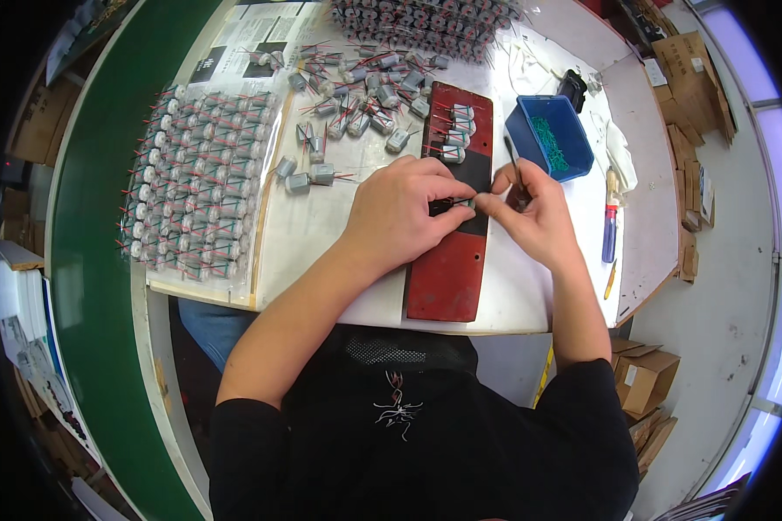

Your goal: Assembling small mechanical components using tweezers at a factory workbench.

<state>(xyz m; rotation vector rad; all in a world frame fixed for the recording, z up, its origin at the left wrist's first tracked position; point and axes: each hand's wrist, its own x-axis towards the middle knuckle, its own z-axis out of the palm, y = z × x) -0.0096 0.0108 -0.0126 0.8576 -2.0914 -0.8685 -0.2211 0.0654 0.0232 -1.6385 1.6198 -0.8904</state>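
A red board point(445, 286) with a black middle band lies in front of me on the white table. Several small grey motors point(457, 136) with red wires stand in a row on its upper part. My left hand point(408, 207) rests over the band, thumb and forefinger pinched on what looks like another motor, mostly hidden by the fingers. My right hand point(537, 215) is closed round a thin dark tool point(513, 156), its tip pointing up and away. The right thumb and forefinger meet just beside the left fingertips; anything tiny between them is hidden.
A blue bin point(560, 130) of small green pieces stands right of the board. Loose motors point(356, 113) lie beyond my left hand. Packed rows of motors point(195, 182) fill the left side, more point(426, 30) the far end. A screwdriver point(610, 230) lies at the right.
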